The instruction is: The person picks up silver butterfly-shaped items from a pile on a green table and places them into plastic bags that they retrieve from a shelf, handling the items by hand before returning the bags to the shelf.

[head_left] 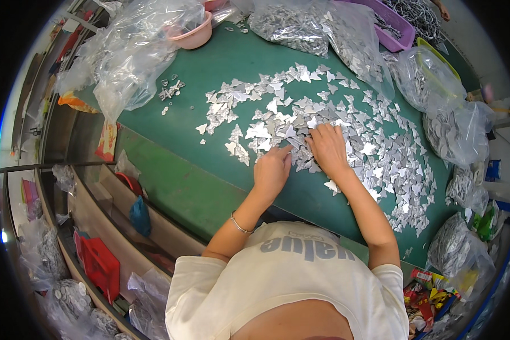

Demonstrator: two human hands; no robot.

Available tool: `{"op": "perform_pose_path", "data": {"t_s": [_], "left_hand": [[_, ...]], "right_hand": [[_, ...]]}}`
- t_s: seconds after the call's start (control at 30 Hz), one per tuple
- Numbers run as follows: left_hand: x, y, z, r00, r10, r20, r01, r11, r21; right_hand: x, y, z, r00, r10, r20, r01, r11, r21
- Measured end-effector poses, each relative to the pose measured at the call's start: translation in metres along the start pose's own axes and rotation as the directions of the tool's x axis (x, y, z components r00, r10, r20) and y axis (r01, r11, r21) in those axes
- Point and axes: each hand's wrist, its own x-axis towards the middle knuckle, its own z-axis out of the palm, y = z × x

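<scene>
A broad, loose layer of small flat silver metal pieces (379, 170), many shaped like butterflies, covers much of the green tabletop (209, 170). My left hand (271, 171) is at the near edge of this layer, its fingers curled and drawn together against the pieces. Whatever lies between those fingertips is too small to make out. Just to its right, my right hand (327, 150) rests palm down, bent fingers slightly apart and touching pieces in the middle of the spread. No piece shows lifted in it.
Clear plastic bags of metal pieces (292, 25) line the far edge, beside a purple basket (399, 34). A pink bowl (194, 35) stands by a crumpled plastic bag (124, 62) at far left. Small rings (171, 89) lie near it. Open drawers (130, 209) flank my left side.
</scene>
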Motion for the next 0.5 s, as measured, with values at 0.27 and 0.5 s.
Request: {"op": "perform_pose_path", "data": {"t_s": [0.27, 0.5], "left_hand": [[0.022, -0.007, 0.006, 0.991, 0.039, -0.125, -0.036, 0.999, 0.022], [0.058, -0.013, 0.007, 0.997, 0.058, -0.045, -0.054, 0.995, 0.082]], "right_hand": [[-0.004, 0.004, 0.003, 0.998, 0.028, -0.065, -0.021, 0.993, 0.118], [-0.004, 0.001, -0.004, 0.994, -0.065, 0.092, 0.065, 0.998, 0.007]]}}
